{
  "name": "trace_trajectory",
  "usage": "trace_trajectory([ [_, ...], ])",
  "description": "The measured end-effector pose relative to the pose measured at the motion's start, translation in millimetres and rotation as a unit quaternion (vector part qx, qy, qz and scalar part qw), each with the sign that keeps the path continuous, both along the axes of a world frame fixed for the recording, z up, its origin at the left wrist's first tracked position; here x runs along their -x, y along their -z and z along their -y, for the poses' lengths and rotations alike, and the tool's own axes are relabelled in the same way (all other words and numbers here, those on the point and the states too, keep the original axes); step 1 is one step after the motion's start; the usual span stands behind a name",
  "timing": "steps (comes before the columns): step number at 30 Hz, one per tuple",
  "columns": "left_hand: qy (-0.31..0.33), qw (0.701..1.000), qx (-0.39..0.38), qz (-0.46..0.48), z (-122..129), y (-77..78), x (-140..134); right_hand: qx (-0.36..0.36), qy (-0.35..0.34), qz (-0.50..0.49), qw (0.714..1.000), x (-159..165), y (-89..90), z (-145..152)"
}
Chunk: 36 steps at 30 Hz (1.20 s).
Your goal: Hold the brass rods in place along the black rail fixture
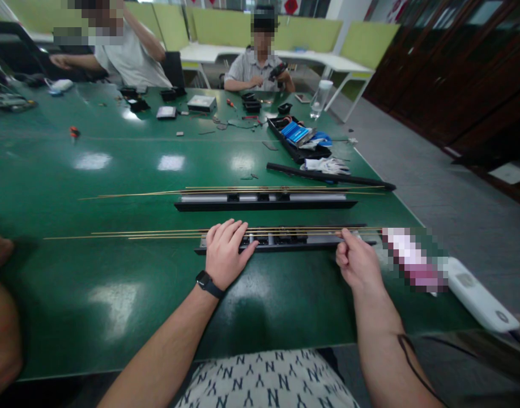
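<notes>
In front of me a long black channel [281, 247] lies across the green table, with small dark and metallic parts inside it. Several thin brass-coloured rods [136, 232] run along its top and stick out well past its left end. My left hand [225, 252], a black watch on its wrist, rests flat over the rods and channel, fingers stretched out. Near the channel's right end, my right hand [358, 259] pinches a rod between thumb and forefinger. Farther back, a similar black channel [264, 205] lies parallel, more rods [141, 193] along it.
A black bar [362, 181], gloves [323, 165] and a loaded black tray [286, 144] lie behind. To the right is a white device [483, 297]. Another person's arm [3, 334] is at left; a person opposite holds a power drill [278, 71]. A bottle [320, 100] stands far right.
</notes>
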State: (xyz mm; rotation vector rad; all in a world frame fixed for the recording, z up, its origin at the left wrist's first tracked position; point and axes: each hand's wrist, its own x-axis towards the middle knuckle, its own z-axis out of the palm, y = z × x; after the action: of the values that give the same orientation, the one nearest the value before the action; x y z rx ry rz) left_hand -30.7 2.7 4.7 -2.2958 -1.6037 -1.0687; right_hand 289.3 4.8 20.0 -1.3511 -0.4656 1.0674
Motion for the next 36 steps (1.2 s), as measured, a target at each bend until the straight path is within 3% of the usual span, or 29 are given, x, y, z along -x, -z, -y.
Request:
trace_trajectory([
  [7, 0.001, 1.000, -0.003, -0.004, 0.3, 0.0, 0.3, -0.022, 0.060, -0.003, 0.998, -14.5, 4.4, -3.1],
  [17, 0.002, 1.000, 0.002, 0.000, 0.5, 0.1, 0.1, 0.002, 0.005, 0.008, 1.000, -5.8, 1.0, 1.8],
  [26, 0.003, 1.000, 0.015, 0.006, 0.1, -0.4, 1.1, -0.008, 0.066, 0.008, 0.998, -26.6, -4.7, 0.1],
  [36, 0.003, 1.000, 0.023, 0.008, 0.3, -1.8, 0.3, 0.013, -0.005, 0.007, 1.000, -22.1, -1.4, 0.6],
])
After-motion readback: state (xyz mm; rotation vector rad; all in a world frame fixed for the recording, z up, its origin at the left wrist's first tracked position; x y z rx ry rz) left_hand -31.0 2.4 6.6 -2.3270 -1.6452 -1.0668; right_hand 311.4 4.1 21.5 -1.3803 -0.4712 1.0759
